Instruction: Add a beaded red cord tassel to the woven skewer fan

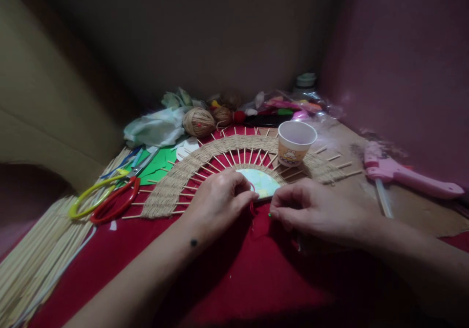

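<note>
My left hand [223,196] is closed in a pinch, with red yarn [252,206] between thumb and fingers and a short end hanging below. To its right, my right hand [311,208] pinches a tiny bright green piece [270,215] at its fingertips; it is too small to tell its kind. Just beyond both hands lies a half-round woven fan frame [163,198] of twine and thin sticks. A pale green-blue half-disc [262,180] forms its centre, partly hidden by my left hand. A paper cup [296,145] with a cartoon print stands on the frame's right part.
Scissors [115,196] with yellow and red handles lie at left, by green sheets [161,162] and a bundle of sticks [47,250]. Balls of twine [199,122] and plastic bags sit along the back. A pink glue gun [414,174] rests on cardboard [421,220] at right.
</note>
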### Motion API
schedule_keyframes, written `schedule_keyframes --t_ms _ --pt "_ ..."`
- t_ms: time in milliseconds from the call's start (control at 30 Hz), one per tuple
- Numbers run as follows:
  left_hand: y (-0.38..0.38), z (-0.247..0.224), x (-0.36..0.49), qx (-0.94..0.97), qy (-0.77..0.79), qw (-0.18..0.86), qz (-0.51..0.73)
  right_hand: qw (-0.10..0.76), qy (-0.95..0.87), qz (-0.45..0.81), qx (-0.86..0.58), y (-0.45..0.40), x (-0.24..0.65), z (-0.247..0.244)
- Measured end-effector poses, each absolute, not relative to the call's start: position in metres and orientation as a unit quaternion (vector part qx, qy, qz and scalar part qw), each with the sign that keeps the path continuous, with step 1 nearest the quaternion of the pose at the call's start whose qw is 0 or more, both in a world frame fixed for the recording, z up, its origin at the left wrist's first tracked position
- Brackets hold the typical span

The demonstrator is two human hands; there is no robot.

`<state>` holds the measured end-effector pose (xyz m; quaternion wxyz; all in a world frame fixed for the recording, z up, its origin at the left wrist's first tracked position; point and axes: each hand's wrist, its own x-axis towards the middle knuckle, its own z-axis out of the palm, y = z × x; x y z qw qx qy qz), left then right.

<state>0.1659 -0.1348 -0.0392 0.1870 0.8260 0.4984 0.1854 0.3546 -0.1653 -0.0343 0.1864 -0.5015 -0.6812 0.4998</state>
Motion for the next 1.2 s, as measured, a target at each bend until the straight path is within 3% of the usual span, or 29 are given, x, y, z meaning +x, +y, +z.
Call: schedule_keyframes --t_ms 333,833,1200 --pt "-0.141 -0.042 0.171 0.842 0.499 0.144 0.146 0.179 -0.679 0.506 -0.5 -0.164 0.355 -0.037" --pt "-0.146 -0.016 0.17 0.64 0.49 0.494 0.327 0.198 -0.652 0.53 -0.504 -0.161 0.357 -0.036" --pt "-0.141 -0.021 0.162 0.601 0.421 0.567 0.374 0.186 -0.631 0.569 -0.493 -0.161 0.36 -0.038"
